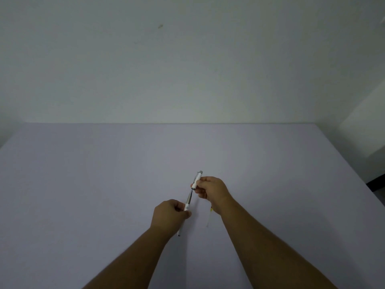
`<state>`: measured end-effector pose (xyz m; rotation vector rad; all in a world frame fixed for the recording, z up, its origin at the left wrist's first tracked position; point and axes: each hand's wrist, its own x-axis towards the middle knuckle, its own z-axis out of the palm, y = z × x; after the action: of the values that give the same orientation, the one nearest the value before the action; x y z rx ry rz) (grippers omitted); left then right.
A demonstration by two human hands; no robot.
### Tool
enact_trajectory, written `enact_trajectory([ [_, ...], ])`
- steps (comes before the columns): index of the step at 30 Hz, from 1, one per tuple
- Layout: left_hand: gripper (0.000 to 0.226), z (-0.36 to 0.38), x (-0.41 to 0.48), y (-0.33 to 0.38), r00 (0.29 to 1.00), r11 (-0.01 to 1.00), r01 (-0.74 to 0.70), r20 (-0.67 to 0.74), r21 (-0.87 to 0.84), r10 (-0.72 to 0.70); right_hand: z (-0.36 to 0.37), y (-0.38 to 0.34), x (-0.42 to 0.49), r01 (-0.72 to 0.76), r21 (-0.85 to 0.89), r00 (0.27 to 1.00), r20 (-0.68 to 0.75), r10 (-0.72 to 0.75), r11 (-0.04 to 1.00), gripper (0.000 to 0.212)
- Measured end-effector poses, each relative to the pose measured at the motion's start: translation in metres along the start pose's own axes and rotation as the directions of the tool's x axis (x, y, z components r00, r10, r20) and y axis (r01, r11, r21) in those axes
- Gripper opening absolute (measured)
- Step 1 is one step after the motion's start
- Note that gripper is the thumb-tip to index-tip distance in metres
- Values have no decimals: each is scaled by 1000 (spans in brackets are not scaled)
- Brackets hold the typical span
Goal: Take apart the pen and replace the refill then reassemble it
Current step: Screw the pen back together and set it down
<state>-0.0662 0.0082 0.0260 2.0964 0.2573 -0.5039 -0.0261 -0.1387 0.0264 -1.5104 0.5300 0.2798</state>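
My left hand [169,214] grips the white lower barrel of the pen [186,206], whose tip end sticks out below the hand. A dark refill [189,198] pokes out of that barrel toward the upper right. My right hand [210,189] pinches the white upper barrel with clip and silver button [197,179]; its open end sits just above the refill's end. A second thin refill with a yellow band [210,215] lies on the table, partly hidden by my right wrist.
The work surface is a pale lilac table [104,184] against a white wall. Its right edge [354,174] drops off to a dark floor.
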Motion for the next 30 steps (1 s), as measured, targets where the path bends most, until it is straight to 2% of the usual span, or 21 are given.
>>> enact_trajectory([
  [11, 15, 2, -11, 4, 1000, 1000, 16, 8, 4, -16, -6, 2, -13, 34, 81, 998, 55, -38, 996, 24],
  [20, 10, -1, -13, 8, 1000, 1000, -5, -13, -14, 5, -1, 9, -22, 1, -82, 983, 184, 14, 997, 14],
  [23, 10, -2, -12, 8, 1000, 1000, -6, -18, -11, 5, 0, 9, -22, 14, -101, 990, 142, 0, 995, 12],
  [30, 10, 3, -9, 6, 999, 1000, -19, -38, 15, 20, 2, 10, -21, 5, -222, 996, 88, 15, 975, 21],
])
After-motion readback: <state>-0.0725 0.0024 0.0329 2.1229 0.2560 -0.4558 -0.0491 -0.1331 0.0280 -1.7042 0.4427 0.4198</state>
